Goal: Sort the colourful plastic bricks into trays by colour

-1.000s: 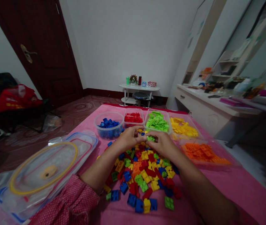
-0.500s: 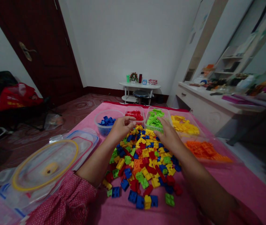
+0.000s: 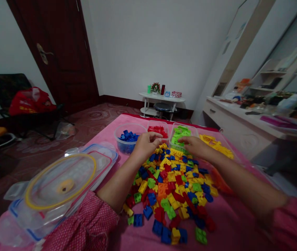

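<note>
My left hand (image 3: pixel 147 144) is over the back left of a heap of mixed building bricks (image 3: pixel 170 184), just in front of the clear box of red bricks (image 3: pixel 157 131). Its fingers are bent, with a gap between thumb and forefinger, and I see no brick in it. My right hand (image 3: pixel 195 146) reaches across the front right of the clear box of green bricks (image 3: pixel 181 133). Its fingers point left, stretched out over the green bricks, and the thumb is lower and apart. No brick shows in this hand either, though its palm side is hidden.
A round tub of blue bricks (image 3: pixel 128 136) stands at left, a box of yellow bricks (image 3: pixel 217 145) at right. Orange bricks (image 3: pixel 221 177) lie partly behind my right forearm. Stacked clear lids (image 3: pixel 61 184) cover the left of the pink cloth (image 3: pixel 106 134). A dresser (image 3: pixel 232 118) stands right.
My right hand has turned so that its fingers point left over the green bricks. My left hand has edged toward the heap's middle. The whole view has shifted slightly.
</note>
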`<state>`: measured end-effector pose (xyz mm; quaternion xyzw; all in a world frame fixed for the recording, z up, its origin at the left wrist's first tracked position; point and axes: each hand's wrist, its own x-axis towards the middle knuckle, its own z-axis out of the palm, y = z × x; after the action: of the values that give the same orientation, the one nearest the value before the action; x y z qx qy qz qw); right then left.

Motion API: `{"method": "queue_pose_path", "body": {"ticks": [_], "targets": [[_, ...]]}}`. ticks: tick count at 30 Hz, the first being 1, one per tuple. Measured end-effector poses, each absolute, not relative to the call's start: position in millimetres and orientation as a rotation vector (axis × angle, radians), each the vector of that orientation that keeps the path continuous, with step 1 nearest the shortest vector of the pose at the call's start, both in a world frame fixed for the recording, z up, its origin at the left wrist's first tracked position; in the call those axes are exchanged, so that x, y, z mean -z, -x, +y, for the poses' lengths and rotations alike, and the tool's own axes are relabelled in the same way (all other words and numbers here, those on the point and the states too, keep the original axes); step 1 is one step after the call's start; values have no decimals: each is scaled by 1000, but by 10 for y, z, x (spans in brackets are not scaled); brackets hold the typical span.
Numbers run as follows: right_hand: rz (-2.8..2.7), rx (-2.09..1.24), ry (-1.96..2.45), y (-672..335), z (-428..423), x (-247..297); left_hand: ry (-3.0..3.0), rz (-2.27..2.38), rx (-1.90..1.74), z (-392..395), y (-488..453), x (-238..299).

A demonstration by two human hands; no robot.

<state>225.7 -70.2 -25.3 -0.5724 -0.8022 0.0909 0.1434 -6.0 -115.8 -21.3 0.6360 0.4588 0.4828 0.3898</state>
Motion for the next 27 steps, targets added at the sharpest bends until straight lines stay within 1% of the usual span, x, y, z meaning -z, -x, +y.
{"method": "queue_pose_path", "body": {"ticks": [3, 10, 14, 17, 18, 20, 24, 27], "targets": [[-2308, -349, 1646, -2265, -392, 298, -1604, 1148, -1240, -1161, 61, 203], [-2167, -130, 1787, -2371, 23, 260, -1601, 1131, -1318, -1085, 132, 235], [-2149, 9, 1790, -2233, 15, 219, -1584, 1118, -1347, -1069, 165, 233], [-2163, 89, 1717, -1927, -232, 170, -1576, 1123, -1379, -1051, 202, 219], [-2174, 109, 1661, -1792, -364, 153, -1573, 1116, -1393, -1042, 218, 212], [-2257, 96, 1336, -1500, -681, 133, -1561, 1099, -1423, -1025, 256, 197], [-2675, -231, 808, -990, -1341, 177, -1529, 1147, -1469, -1025, 327, 149], [-2875, -326, 590, -772, -1725, 246, -1511, 1174, -1461, -1056, 352, 99]]}}
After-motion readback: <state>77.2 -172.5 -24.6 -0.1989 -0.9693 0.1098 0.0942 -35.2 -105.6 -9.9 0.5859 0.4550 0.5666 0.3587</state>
